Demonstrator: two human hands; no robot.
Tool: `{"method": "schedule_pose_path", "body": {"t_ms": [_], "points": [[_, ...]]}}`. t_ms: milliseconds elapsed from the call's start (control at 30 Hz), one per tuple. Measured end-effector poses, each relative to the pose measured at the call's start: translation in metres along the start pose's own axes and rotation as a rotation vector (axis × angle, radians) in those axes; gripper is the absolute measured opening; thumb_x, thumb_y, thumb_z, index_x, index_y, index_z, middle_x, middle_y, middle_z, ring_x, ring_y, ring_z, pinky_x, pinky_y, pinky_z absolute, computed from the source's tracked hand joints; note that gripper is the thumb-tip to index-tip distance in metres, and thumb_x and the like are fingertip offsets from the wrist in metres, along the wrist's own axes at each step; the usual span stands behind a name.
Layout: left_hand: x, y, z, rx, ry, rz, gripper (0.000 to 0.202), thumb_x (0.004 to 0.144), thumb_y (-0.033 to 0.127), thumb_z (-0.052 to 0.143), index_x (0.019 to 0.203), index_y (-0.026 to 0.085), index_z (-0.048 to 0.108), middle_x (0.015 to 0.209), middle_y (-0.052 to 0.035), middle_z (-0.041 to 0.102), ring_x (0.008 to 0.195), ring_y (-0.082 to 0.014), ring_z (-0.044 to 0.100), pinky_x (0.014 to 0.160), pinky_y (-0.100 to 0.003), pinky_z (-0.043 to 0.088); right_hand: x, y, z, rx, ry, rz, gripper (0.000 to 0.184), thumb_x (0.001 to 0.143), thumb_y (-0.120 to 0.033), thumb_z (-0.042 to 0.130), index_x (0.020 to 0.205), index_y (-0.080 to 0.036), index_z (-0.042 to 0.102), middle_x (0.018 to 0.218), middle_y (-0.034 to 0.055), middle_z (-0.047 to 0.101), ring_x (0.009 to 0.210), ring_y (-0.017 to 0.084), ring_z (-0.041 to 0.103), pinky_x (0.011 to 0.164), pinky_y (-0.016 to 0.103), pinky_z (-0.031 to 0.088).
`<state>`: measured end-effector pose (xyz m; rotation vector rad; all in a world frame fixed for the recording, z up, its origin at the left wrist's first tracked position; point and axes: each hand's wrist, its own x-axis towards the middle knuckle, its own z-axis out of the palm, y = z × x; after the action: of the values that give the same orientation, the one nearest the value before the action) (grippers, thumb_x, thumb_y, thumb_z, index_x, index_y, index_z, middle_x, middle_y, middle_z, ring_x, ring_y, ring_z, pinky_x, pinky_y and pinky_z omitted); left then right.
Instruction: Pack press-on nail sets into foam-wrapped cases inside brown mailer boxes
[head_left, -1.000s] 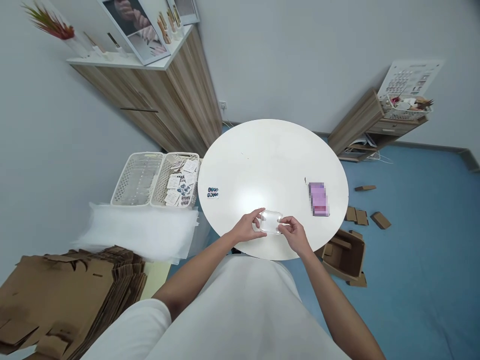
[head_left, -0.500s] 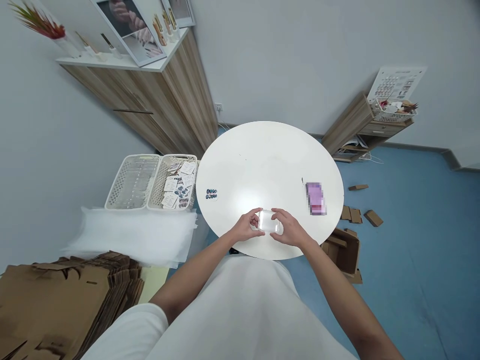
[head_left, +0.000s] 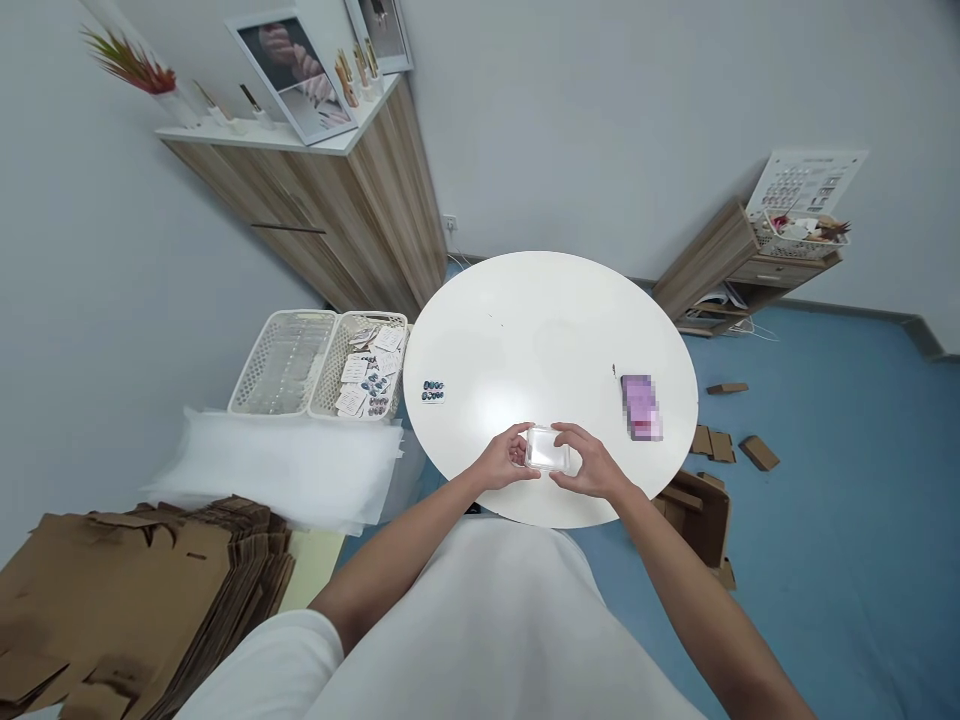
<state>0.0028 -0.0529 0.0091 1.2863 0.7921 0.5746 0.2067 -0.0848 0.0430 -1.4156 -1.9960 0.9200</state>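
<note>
Clear box (head_left: 547,450) — grasped at opposite ends by both hands (head_left: 500,462) — over white table (head_left: 555,320).

Single head view, well above table (head_left: 540,310), facing forward and down; takes in floor (head_left: 840,480), wall (head_left: 585,130).

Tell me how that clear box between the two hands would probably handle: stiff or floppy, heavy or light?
The clear box is probably stiff: its edges look straight between the left hand and right hand. It seems light, being small and see-through. Its bright glare hints at a slippery surface.
</note>
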Motion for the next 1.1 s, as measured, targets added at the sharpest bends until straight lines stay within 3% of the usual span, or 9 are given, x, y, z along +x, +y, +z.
{"method": "schedule_pose_path", "body": {"t_ms": [367,600,1100], "points": [[0.004,0.002,-0.001,-0.066,0.037,-0.023,0.093,0.053,0.021,0.076,0.132,0.025,0.026,0.084,-0.0009,0.05,0.075,-0.012,0.054,0.066,-0.028,0.044,0.007,-0.001,0.007,0.067,0.061,-0.008,0.04,0.058,-0.025,0.062,0.096,-0.023,0.047,0.129,0.0113,0.04,0.117,0.028,0.04,0.088,0.043,0.038],[0.002,0.006,0.0,-0.108,0.02,-0.046,0.083,0.053,0.023,0.076,0.125,0.021,0.035,0.078,0.0004,0.051,0.069,-0.0096,0.052,0.065,-0.026,0.044,0.009,-0.001,0.007,0.104,0.065,-0.041,0.039,0.054,-0.024,0.064,0.089,-0.023,0.048,0.116,0.0114,0.051,0.11,0.027,0.046,0.084,0.04,0.041],[0.006,0.014,0.005,-0.215,0.039,-0.065,0.082,0.049,0.022,0.078,0.121,0.018,0.038,0.074,0.0017,0.051,0.066,-0.0087,0.053,0.063,-0.025,0.044,0.01,0.009,0.012,0.316,0.17,0.016,0.033,0.049,-0.024,0.067,0.078,-0.022,0.052,0.11,0.0092,0.054,0.1,0.025,0.052,0.079,0.037,0.042]]}}
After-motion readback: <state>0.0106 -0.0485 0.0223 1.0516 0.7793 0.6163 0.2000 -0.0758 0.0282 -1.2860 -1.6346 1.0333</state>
